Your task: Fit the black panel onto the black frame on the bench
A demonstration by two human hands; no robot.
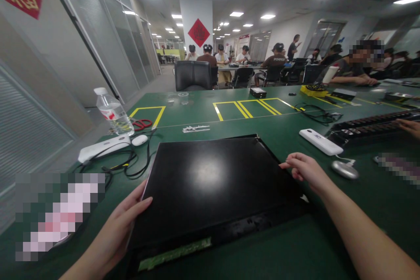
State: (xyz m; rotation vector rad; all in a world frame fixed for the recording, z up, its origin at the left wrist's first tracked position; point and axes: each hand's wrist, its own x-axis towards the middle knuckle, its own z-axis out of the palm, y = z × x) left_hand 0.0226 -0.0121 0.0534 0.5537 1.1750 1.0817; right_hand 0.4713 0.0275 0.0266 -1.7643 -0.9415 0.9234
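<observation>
A flat black display panel (210, 179) lies in front of me, glossy, with a ceiling light reflected in its middle. A green circuit strip (175, 253) runs along its near edge. Under the panel, a black frame (267, 146) shows at the far and right sides. My left hand (126, 214) grips the panel's left edge, thumb on top and fingers down the side. At the right, my right hand (303, 170) has its fingers curled, the fingertips at the frame's right edge; part of its grip is hidden.
To the left stand a water bottle (113, 111), red-handled scissors (142, 124), a white power bank (105, 146) and black cables (141, 166). On the right lie another white power bank (320, 141) and a silver mouse-shaped device (344, 169). White scraps (196, 129) lie beyond the panel. A co-worker's hand (410, 127) is at far right.
</observation>
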